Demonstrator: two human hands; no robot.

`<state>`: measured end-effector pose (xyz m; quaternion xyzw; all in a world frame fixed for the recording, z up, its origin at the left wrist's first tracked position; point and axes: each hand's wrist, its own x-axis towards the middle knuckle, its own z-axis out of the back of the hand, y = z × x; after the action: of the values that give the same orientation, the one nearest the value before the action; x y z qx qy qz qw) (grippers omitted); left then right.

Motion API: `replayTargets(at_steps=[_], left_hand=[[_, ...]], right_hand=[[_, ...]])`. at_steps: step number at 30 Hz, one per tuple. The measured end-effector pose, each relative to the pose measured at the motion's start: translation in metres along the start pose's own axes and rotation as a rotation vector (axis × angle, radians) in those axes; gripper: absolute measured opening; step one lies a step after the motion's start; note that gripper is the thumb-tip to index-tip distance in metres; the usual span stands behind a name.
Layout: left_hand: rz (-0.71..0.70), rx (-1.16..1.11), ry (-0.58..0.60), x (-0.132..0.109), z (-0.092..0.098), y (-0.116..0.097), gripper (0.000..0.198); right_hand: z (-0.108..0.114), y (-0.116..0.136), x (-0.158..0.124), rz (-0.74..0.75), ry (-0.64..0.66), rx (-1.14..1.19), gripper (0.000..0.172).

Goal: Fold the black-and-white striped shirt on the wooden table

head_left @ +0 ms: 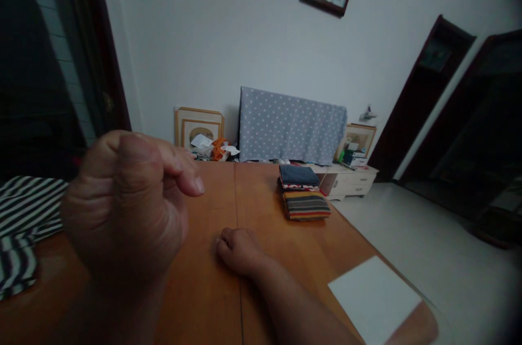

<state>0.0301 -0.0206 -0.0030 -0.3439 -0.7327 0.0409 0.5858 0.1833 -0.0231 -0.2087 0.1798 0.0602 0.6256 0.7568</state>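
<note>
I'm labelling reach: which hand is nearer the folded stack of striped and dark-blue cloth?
Right: the right hand rests on the brown wooden table, short of the stack and left of it; the left hand is raised, farther left.

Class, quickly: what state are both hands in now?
Left hand: closed, raised, nothing visible in it.
Right hand: closed, on the table, nothing visible in it.

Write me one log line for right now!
left hand: raised, curled; right hand: curled, on wooden table; ahead: folded cloth stack; far left: striped cloth; right: white sheet
</note>
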Motion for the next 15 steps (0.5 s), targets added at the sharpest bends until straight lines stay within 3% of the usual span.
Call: replayTargets(at_steps=[8, 15], left_hand=[[0.056, 0.070, 0.038, -0.014, -0.007, 0.011, 0.039], [-0.063, 0.033, 0.186, -0.030, -0.017, 0.030, 0.044]], right_hand=[[-0.001, -0.001, 0.002, 0.010, -0.005, -0.024, 0.041], [0.008, 0.003, 0.001, 0.002, 0.031, 0.012, 0.045]])
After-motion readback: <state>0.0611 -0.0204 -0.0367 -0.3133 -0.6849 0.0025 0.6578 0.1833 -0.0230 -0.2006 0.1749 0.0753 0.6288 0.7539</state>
